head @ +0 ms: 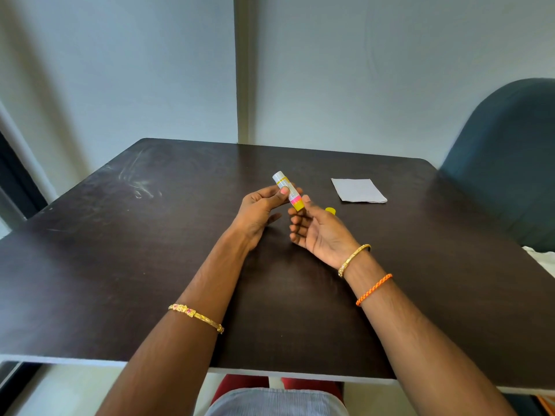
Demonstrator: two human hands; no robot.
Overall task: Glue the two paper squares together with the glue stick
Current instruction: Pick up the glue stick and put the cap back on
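Glue stick (287, 190) frame centre, pinched by left hand (260, 210) fingers (280, 196); right hand (319, 232) fingers loosely curled, thumb touching its yellow base.

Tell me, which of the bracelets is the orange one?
The braided cord on the right forearm. It sits below the gold bangle at that wrist; the left arm's chain is gold with pink stones.

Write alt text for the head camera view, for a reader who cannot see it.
A person's left hand holds a white, pink and yellow glue stick above a dark wooden table, with the right hand at its yellow base. A small yellow cap and pale paper squares lie on the table beyond the right hand.
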